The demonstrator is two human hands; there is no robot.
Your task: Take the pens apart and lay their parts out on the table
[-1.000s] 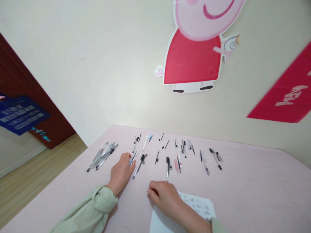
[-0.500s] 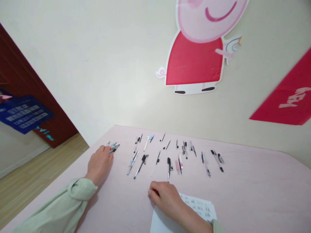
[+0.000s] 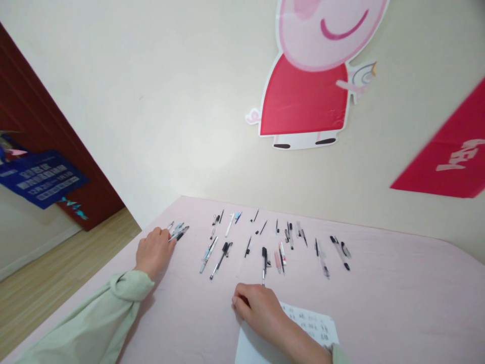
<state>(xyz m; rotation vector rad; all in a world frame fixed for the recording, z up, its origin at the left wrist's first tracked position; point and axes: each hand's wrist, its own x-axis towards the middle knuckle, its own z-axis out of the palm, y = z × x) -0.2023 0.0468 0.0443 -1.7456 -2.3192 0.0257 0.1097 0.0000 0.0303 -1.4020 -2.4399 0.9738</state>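
Note:
My left hand (image 3: 154, 251) is at the left side of the table, its fingers curled down against a small cluster of pens (image 3: 179, 231). The fingertips are hidden, so what lies between them cannot be made out. My right hand (image 3: 261, 307) rests loosely curled over the top of a handwritten sheet of paper (image 3: 308, 323), with nothing visible in it. Just beyond its knuckles lies a black-capped pen (image 3: 264, 260). Left of that are another black pen (image 3: 220, 260) and a light blue and white pen (image 3: 208, 254).
Two loose rows of pens, caps and thin refills spread over the pink tabletop (image 3: 397, 303), among them a white pen (image 3: 229, 225), a pink piece (image 3: 277, 261) and a black-ended pen (image 3: 340, 252). The wall (image 3: 189, 126) meets the table's far edge.
My left hand has drawn back slightly from the pen cluster, and more of those pens show. My right hand stays in place. The view has shifted a little.

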